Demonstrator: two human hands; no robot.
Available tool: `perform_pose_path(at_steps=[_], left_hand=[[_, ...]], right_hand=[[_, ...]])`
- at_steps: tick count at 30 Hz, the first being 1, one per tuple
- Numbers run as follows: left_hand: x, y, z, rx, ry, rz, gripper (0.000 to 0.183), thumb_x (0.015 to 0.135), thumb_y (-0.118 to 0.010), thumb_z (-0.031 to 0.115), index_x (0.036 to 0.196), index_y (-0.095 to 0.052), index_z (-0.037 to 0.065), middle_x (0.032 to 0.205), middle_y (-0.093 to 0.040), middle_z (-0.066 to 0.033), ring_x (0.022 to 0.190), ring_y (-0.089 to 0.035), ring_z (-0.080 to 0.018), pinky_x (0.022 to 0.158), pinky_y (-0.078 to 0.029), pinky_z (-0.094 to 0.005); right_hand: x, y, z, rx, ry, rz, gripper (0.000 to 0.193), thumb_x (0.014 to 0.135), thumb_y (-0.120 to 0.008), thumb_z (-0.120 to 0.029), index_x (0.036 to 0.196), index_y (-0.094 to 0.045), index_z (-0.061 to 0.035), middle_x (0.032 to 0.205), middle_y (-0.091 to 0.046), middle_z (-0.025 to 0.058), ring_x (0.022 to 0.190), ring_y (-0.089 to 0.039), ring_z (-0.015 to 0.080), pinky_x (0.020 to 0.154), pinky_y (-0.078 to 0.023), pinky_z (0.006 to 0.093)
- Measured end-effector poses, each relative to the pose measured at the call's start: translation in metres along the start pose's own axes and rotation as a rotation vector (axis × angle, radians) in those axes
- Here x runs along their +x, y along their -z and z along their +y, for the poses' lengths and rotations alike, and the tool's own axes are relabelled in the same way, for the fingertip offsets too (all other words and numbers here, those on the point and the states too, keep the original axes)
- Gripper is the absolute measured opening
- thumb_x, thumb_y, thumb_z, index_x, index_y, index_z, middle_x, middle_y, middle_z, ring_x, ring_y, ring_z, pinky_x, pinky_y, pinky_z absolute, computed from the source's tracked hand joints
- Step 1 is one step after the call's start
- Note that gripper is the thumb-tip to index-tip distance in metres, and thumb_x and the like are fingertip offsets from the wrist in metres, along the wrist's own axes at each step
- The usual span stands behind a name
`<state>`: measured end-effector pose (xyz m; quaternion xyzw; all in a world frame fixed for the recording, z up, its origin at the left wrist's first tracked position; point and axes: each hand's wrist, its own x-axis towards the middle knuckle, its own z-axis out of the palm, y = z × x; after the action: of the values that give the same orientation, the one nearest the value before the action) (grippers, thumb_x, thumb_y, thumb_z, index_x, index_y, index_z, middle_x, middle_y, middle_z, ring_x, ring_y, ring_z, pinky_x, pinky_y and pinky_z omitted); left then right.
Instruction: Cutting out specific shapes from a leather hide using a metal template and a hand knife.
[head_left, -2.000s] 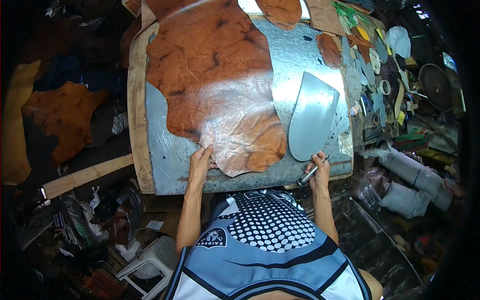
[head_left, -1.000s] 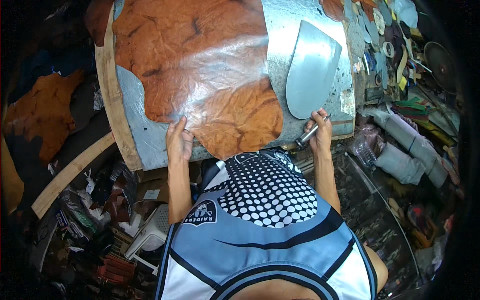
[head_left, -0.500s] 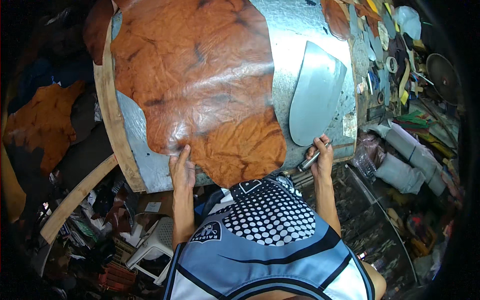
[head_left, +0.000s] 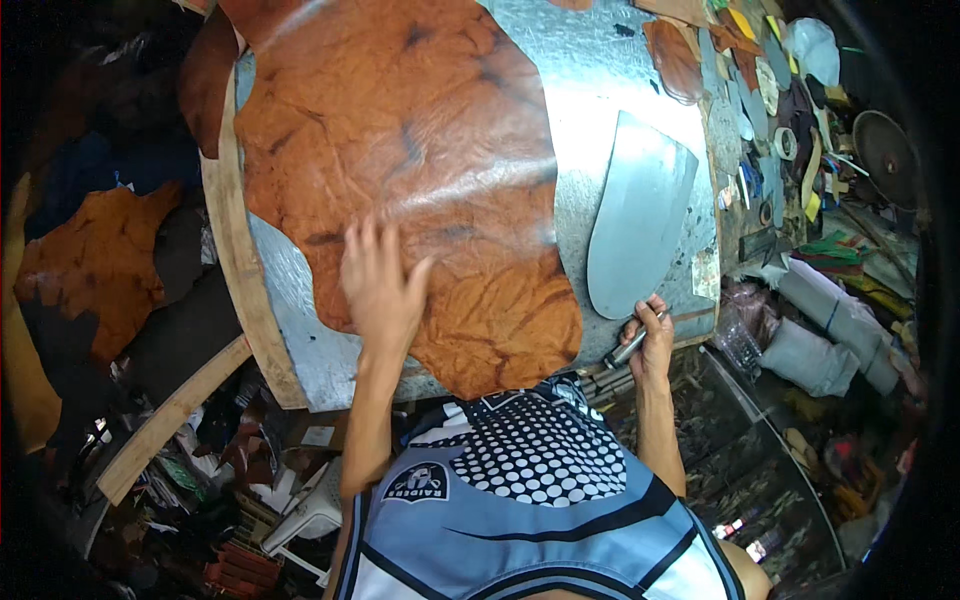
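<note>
A large brown leather hide (head_left: 460,190) with dark streaks lies across the metal-topped table (head_left: 580,60), its near end reaching over the front edge. My left hand (head_left: 378,280) is over the hide's near left part, palm down with fingers spread and slightly blurred; nothing is in it. At the front right edge, my right hand (head_left: 652,340) grips a short silver metal tool (head_left: 624,350), cylinder-shaped, its exact kind unclear. Just beyond that hand a grey, rounded flat template (head_left: 640,215) lies on the metal, right of the hide.
A wooden strip (head_left: 235,250) edges the table on the left. Another brown hide (head_left: 100,260) hangs further left. Leather scraps (head_left: 675,60) and a tape roll (head_left: 786,144) lie at the far right. Wrapped grey rolls (head_left: 810,350) are at right, a white plastic stool (head_left: 310,515) below left.
My left hand has left the hide's near edge and moved forward over its surface, fingers now spread. My right hand keeps hold of the metal tool. The whole view has shifted slightly.
</note>
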<state>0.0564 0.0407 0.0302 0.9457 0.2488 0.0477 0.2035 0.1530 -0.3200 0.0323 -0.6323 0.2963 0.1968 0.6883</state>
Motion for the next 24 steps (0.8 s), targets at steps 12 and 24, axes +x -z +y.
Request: perform_pose_path(at_steps=[12,24], left_hand=[[0.004,-0.082,0.065,-0.130,-0.257,-0.228,0.074,0.086,-0.060,0.056,0.144,-0.044,0.013,0.157,-0.015,-0.0233,0.143,-0.007,-0.0485,0.113,-0.007,-0.0642],[0.049,-0.088,0.050,-0.137,-0.333,-0.141,0.079,0.078,-0.065,0.063,0.142,-0.047,0.021,0.157,-0.022,-0.0163,0.145,-0.010,-0.0421,0.114,-0.007,-0.0631]], right_hand=[[-0.002,-0.005,-0.002,-0.037,-0.001,0.031,0.022,0.090,-0.061,-0.009,0.110,-0.051,-0.0064,0.077,-0.057,0.0020,0.046,-0.053,0.0110,0.041,-0.045,0.0257],[-0.007,-0.011,-0.006,-0.002,0.007,0.029,0.021,0.089,-0.063,-0.009,0.106,-0.050,-0.0078,0.074,-0.055,0.0017,0.046,-0.054,0.0119,0.041,-0.046,0.0260]])
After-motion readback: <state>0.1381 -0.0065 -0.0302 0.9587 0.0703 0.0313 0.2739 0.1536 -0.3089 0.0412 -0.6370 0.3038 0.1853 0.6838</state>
